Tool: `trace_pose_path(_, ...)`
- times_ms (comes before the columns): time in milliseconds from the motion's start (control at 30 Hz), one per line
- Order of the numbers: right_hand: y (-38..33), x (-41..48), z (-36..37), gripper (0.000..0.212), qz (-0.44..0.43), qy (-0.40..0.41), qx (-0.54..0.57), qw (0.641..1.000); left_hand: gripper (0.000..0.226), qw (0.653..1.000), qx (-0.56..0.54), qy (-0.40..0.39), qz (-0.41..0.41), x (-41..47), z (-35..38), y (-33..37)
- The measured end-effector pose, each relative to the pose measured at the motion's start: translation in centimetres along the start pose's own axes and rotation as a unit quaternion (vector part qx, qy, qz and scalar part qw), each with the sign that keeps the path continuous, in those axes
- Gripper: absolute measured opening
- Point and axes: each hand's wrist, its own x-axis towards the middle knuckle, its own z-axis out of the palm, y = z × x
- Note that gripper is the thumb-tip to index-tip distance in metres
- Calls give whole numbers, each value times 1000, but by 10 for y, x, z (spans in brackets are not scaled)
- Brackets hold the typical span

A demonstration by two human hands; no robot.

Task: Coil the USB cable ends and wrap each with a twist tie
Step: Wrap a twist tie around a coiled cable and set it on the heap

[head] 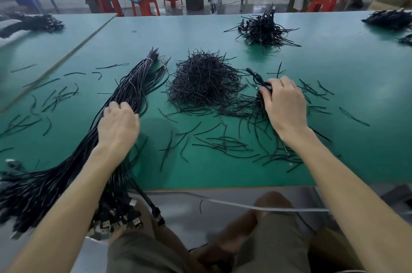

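Green mat (223, 34) covered the whole bench, and it was a mess of black wire. On the left, a fat cable bundle (131, 87) ran diagonally from the far middle of the mat back toward the person, with the USB plugs (116, 223) hanging off the near edge over their lap. The left hand (118, 125) lay on top of that bundle about halfway along, fingers curled down into the cables. I couldn't tell if it had one single cable picked out or not, since the fingertips were a bit blurry.

Dead centre sat a big heap of twist ties (202, 81). Just right of it, the right hand (285, 103) was pinching a small coiled cable (259, 81) between its fingertips, low over the mat, with one end of the cable poking up and away toward the heap. Loose ties (223, 141) were scattered all over the near side between both arms.

Further back on the right there was a pile of bundled cables (265, 29), well apart from the hands. Red stools (145, 6) stood on the floor behind the bench.
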Motion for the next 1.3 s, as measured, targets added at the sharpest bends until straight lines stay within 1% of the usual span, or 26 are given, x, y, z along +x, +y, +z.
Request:
trace_pose_path(33, -1, 3, 0, 34, 13, 4, 16, 1000, 35, 999, 41, 1, -9, -1, 2, -4)
trace_pose_path(100, -3, 7, -1, 34, 26, 34, 52, 998, 34, 998, 68, 4, -11, -4, 6, -9)
trace_pose_path(200, -9, 6, -8, 34, -2, 60, 64, 996, 35, 999, 41, 17, -18, -6, 11, -13)
trace_pose_path(267, -10, 4, -12, 34, -11, 67, 72, 995, 28, 999, 23, 30, -21, -3, 12, -14)
trace_pose_path(333, -8, 4, -15, 34, -4, 79, 86, 993, 22, 999, 42, 25, -5, 0, 12, -15)
trace_pose_path(433, -4, 1, -15, 35, 15, 77, 96, 992, 27, 999, 47, 24, -3, 3, 12, -17)
trace_pose_path(633, -7, -5, -20, 30, 6, 139, 132, 981, 27, 998, 38, 57, -9, 9, 17, -18)
trace_pose_path(833, 0, 0, -15, 28, -24, 183, 144, 972, 37, 998, 48, 22, -31, 18, 13, -21)
trace_pose_path(867, 3, 1, -11, 28, -18, 175, 132, 976, 39, 998, 45, 15, -35, 19, 12, -21)
trace_pose_path(900, 7, 1, -5, 29, -2, 148, 112, 983, 41, 998, 41, 7, -41, 21, 11, -22)
trace_pose_path(933, 11, -1, 2, 31, 19, 102, 87, 991, 42, 998, 37, 0, -46, 22, 10, -22)
trace_pose_path(1000, 20, -11, 18, 39, 55, -17, 25, 998, 44, 998, 27, -14, -56, 25, 10, -23)
trace_pose_path(1033, 22, -17, 24, 43, 61, -61, -4, 996, 43, 998, 21, -20, -59, 27, 10, -25)
trace_pose_path(1067, 24, -22, 28, 47, 61, -82, -22, 995, 40, 998, 12, -26, -59, 29, 10, -27)
trace_pose_path(1167, 25, -27, 30, 48, 66, -73, -24, 995, 34, 998, -30, -27, -50, 30, 11, -35)
trace_pose_path(1300, 20, -23, 26, 45, 61, -51, -40, 996, 36, 997, -73, -6, -28, 23, 10, -32)
